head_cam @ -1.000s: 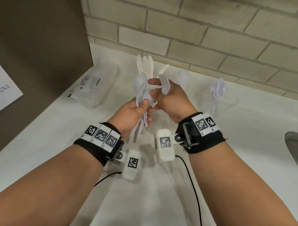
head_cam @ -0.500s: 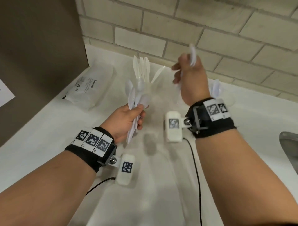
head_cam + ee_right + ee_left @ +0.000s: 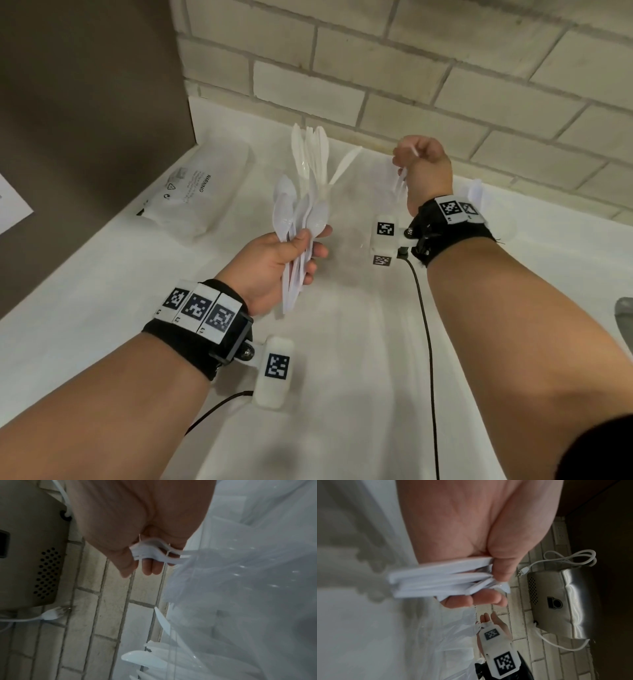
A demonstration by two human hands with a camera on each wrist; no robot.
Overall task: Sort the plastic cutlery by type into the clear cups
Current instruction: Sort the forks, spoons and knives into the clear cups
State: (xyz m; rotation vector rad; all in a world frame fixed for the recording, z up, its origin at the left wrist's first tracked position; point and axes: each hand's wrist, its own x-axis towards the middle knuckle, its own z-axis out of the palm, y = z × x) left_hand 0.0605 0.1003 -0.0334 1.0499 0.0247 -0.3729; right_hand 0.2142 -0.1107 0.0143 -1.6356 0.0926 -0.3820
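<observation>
Pinching one thin white plastic fork (image 3: 155,553) by its handle in my right hand (image 3: 424,171); left hand (image 3: 274,260) clamps the light, slippery white cutlery bundle (image 3: 305,205) beside it.

clear cups (image 3: 346,219) barely visible, fork (image 3: 154,551) blurred (tines)

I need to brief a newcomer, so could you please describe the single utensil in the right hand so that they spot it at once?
Start at the brick wall; below it the right hand is raised. It pinches one white fork hanging tines down, alone, unlike the bundle of spoons gripped in the left hand.
</observation>
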